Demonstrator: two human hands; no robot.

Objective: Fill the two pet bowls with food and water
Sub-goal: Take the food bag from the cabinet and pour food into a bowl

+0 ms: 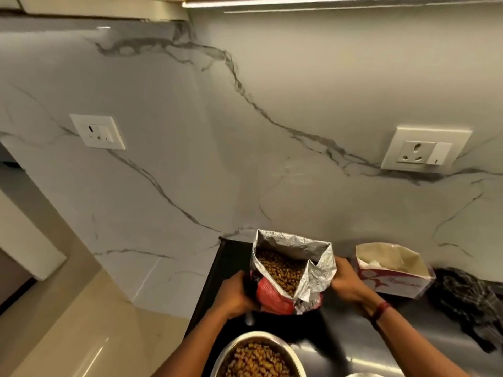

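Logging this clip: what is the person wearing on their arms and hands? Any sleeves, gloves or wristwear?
The left forearm and right forearm are bare as far as the picture's edge, with no sleeves in view. The left hand and right hand have no gloves. A dark red band circles the right wrist; the left wrist shows none.

The food bag (288,273) is held between both hands over the far part of the surface (381,336), with the left hand (235,293) on its left side and the right hand (347,281) on its right; kibble (277,268) lies inside it. Before the bag, nearest the person, a bowl (295,357) stands on the surface with kibble in it, and the rim of a second bowl (363,374) shows just to its right. A box (392,278) sits right of the bag near the wall (245,159), a cloth (468,303) right of the box. On the wall behind, one socket (424,149) is above the box, another socket (98,131) far left
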